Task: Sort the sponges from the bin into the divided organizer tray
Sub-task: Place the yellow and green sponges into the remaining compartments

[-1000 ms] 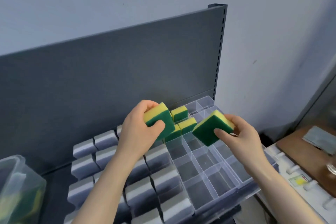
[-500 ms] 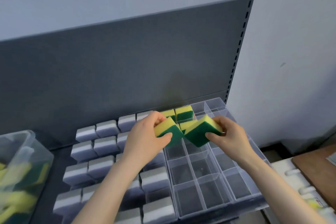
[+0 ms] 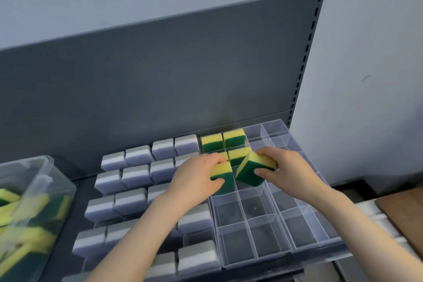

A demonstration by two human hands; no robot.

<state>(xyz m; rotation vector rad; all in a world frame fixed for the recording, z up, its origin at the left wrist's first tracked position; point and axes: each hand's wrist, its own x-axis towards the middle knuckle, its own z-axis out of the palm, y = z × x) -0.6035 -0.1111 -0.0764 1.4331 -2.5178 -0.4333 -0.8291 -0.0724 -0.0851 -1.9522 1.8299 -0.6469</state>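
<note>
My left hand grips a yellow-and-green sponge, pushed down into a compartment of the clear divided organizer tray. My right hand holds a second yellow-and-green sponge, tilted just above the neighbouring compartment. Behind them, three more yellow-and-green sponges stand in the tray's far compartments. At the far left a clear plastic bin holds several more of these sponges.
Grey-and-white sponges fill a second tray left of the clear one. A dark grey shelf back panel rises behind the trays. A wooden surface lies at the right edge.
Both hands have come down and together toward the tray. The left sponge has gone into a compartment, and the right sponge has sunk close to the tray beside it.
</note>
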